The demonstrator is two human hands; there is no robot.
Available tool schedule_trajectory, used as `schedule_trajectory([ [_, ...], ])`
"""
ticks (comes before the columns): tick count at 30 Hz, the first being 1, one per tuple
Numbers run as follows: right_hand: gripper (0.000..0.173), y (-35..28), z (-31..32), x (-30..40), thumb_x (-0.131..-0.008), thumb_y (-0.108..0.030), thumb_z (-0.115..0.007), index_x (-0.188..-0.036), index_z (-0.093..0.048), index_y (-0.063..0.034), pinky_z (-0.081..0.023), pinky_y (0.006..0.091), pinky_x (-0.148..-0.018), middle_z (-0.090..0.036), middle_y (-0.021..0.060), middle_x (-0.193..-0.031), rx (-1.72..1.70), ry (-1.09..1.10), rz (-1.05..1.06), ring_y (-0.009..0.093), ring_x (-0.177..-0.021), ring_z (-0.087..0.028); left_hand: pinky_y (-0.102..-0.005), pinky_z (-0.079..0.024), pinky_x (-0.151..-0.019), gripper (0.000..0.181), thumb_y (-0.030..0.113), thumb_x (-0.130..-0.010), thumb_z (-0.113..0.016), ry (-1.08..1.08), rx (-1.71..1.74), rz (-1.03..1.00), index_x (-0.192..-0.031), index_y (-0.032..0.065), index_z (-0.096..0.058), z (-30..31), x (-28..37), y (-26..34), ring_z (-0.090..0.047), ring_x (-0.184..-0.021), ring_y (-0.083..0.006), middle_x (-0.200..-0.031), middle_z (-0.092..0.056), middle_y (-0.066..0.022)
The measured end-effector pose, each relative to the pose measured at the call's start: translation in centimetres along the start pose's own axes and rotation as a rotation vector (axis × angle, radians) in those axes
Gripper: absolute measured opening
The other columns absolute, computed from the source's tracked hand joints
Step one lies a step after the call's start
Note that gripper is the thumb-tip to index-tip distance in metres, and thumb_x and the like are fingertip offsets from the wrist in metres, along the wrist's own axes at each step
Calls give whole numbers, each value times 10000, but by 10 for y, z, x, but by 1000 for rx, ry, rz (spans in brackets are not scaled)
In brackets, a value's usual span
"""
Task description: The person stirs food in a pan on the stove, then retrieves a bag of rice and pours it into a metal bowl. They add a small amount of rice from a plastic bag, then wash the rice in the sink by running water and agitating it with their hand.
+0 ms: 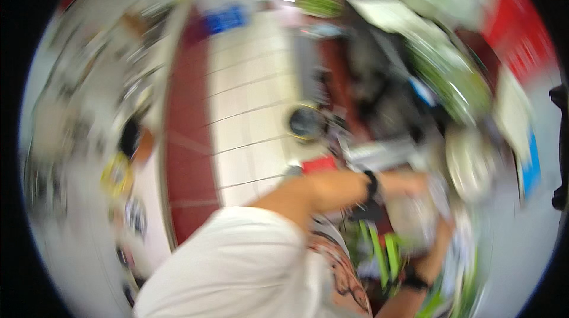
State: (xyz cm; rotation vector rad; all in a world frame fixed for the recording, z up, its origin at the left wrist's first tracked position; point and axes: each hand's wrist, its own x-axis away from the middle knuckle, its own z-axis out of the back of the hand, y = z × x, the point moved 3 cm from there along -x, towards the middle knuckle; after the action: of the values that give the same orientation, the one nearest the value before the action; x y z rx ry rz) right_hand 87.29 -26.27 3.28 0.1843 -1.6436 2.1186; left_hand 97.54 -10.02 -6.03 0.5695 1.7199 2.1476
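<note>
Strong motion blur covers the whole view. My left hand (413, 185), on the arm with a dark wristband, reaches to the right and grips the near edge of a translucent plastic bag (439, 195). At the bag's lower edge is my right hand (444, 229), its fingers blurred but closed on the plastic. A pale, see-through bundle (409, 218) lies just below and between the hands; its contents cannot be made out. Bright green strips (386, 255), perhaps vegetables or packaging, sit between my two forearms.
A round dark-topped object (305, 121) with a yellowish rim stands by the tiled floor (249, 109). Plastic-wrapped greens (449, 69) and a pale rounded bundle (469, 162) lie beyond my hands. Behind me runs a counter (149, 202) with a yellow tape roll (117, 175).
</note>
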Motion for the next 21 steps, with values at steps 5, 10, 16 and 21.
schedule_trajectory([
  [5,359,-35,-50,21,-896,-282,-448,-1116,-501,-3,-462,359,-678,-557,142,-930,-255,-184,137,234,-828,-539,-373,-490,-670,348,220,-819,-547,-142,494,-234,-1117,41,-537,-52,-9,53,-592,-824,-232,-975,-598,-109],
  [10,308,-65,-117,45,-911,-275,-430,-1058,-501,-14,-419,332,-628,-513,110,-854,-358,-390,268,202,-754,-490,-353,-485,-625,281,173,-806,-555,-157,617,-255,-1058,48,-555,-20,29,84,-580,-782,-189,-922,-593,-75],
  [16,263,-103,-209,92,-930,-267,-409,-989,-502,-28,-368,299,-567,-460,71,-764,-496,-612,277,163,-666,-431,-324,-474,-593,195,100,-772,-576,-43,723,-387,-959,47,-591,93,164,130,-558,-745,-138,-842,-588,-35],
  [21,248,-133,-299,143,-945,-260,-391,-931,-503,-39,-325,271,-516,-416,38,-689,-627,-787,256,130,-593,-383,-266,-444,-671,165,65,-786,-563,29,786,-348,-949,39,-580,195,297,128,-509,-780,-87,-838,-574,-4],
])
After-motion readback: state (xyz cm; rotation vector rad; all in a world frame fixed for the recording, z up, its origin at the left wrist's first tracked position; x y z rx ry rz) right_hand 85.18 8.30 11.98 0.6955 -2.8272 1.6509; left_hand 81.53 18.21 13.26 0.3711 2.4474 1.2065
